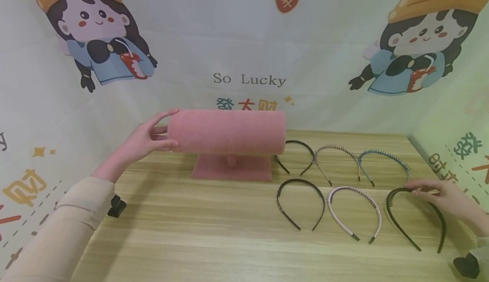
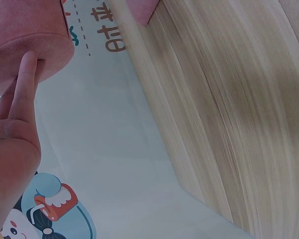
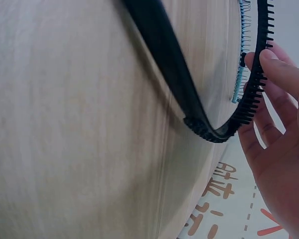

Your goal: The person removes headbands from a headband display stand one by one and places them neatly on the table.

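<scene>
A pink velvety headband display stand (image 1: 227, 131) is a horizontal roll on a post and flat base (image 1: 231, 173). My left hand (image 1: 143, 139) grips the roll's left end, thumb low at the front and index finger on top; in the left wrist view, other fingers (image 2: 27, 84) press the end face. On the right, my right hand (image 1: 451, 195) pinches a black toothed headband (image 3: 162, 45) at the top of its arch between thumb and fingers. Close behind that hand lies a blue headband (image 1: 382, 153).
Beside the held headband lie a pale pink headband (image 1: 376, 207) and a dark one (image 1: 302, 181). Behind them are a beige headband (image 1: 332, 147) and another black one (image 1: 298, 142), partly behind the roll. Printed cloth (image 1: 183, 61) surrounds the wooden table (image 1: 198, 239).
</scene>
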A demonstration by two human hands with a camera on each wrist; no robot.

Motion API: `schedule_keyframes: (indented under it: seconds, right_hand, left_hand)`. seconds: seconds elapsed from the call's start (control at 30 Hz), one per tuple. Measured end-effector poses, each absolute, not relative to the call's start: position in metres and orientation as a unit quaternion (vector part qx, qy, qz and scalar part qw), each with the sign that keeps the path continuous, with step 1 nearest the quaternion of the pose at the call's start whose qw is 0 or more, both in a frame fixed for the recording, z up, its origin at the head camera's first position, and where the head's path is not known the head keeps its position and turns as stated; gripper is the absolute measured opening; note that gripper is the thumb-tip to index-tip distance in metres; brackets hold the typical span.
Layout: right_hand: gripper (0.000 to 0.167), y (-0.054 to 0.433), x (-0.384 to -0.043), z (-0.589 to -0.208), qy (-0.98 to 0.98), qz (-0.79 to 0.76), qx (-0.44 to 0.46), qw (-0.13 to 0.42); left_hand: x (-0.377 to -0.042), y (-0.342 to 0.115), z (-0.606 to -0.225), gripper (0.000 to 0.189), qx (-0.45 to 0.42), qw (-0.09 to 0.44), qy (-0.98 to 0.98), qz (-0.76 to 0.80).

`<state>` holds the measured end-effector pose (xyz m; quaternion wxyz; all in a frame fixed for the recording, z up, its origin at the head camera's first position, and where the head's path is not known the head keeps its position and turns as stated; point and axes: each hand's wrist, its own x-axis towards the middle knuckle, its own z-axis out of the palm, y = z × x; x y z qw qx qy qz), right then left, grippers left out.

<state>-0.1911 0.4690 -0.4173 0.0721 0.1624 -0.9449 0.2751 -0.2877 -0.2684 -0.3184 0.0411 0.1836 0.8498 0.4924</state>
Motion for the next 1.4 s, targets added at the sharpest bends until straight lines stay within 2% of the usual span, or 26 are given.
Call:
schedule_keyframes:
  seconds: [0.33,0.6,0.83,1.27,1.4]
  right_hand:
    - [0.021,0.467,-0.191,-0.422,-0.936,0.296,0.180,0.065]
    - [0.039,0.465,-0.195,-0.427,-0.908,0.321,0.257,0.080]
    - [0.021,0.464,-0.198,-0.428,-0.924,0.302,0.224,0.073]
    - [0.020,0.460,-0.199,-0.426,-0.937,0.298,0.175,0.043]
    - [0.020,0.460,-0.199,-0.427,-0.939,0.289,0.178,0.054]
  left_hand:
    - [-0.288,-0.268,-0.319,0.083,0.181,0.037,0.855,0.485]
    - [-0.286,-0.268,-0.318,0.083,0.178,0.035,0.857,0.482]
    - [-0.287,-0.267,-0.318,0.082,0.176,0.033,0.858,0.482]
    - [-0.288,-0.267,-0.319,0.083,0.182,0.033,0.859,0.477]
    - [-0.288,-0.268,-0.320,0.082,0.183,0.032,0.856,0.482]
